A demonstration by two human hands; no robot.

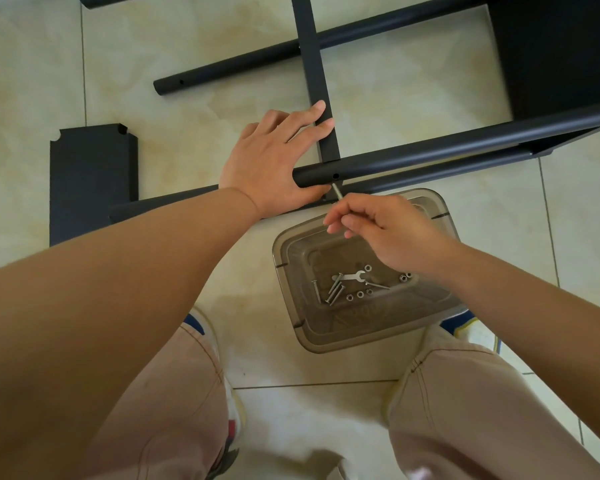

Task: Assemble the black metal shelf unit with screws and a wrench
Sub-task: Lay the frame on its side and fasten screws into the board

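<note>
**Screw going into tube hole**

L hand (271,161) braces the black tube (430,152) end, thumb under, fingers lying straight on the flat crossbar (317,74). R hand (378,230) pinches a screw (336,192) w/ fingertips, tip just below the tube's hole. Frame lies on the floor tiles (32,64). I judge tubes stiff, smooth, prone to roll, so grip near the joint. Screw's small, slippery. Wrench (352,277) sits in the tray (291,244).

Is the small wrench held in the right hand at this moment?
No, the wrench lies in the plastic container among loose screws, while the right hand pinches a screw.
</note>
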